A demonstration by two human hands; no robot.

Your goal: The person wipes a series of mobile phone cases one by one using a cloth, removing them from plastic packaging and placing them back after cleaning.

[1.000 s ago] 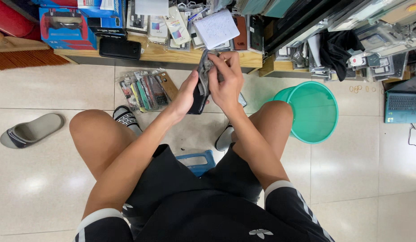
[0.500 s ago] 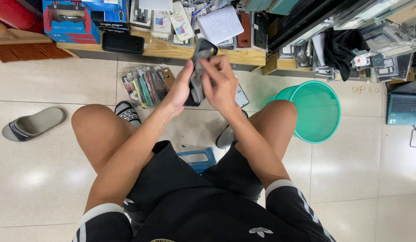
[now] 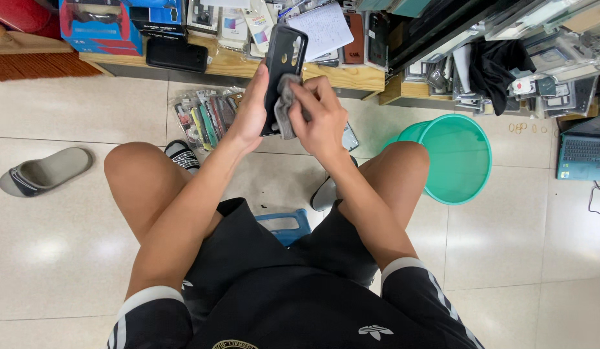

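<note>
- Right hand [image 3: 320, 119] fingers [image 3: 311, 90] are curling shut on a grey cloth [image 3: 286, 106], pressing it against a black phone case [image 3: 282, 68].
- Left hand [image 3: 251, 116] is gripping the case's edge, holding it upright at upper centre of frame.
- Green basin [image 3: 471, 132] is sitting on the floor at right; a grey slipper [image 3: 45, 171] is lying at far left.

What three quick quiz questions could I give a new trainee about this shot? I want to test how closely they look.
1. True or false: the left hand holds the black phone case upright.
2. What does the right hand press against the case? A) grey cloth B) brush C) sponge
3. Which thing stands on the floor beside the person's right knee?

Key:
1. True.
2. A.
3. The green basin.
</note>
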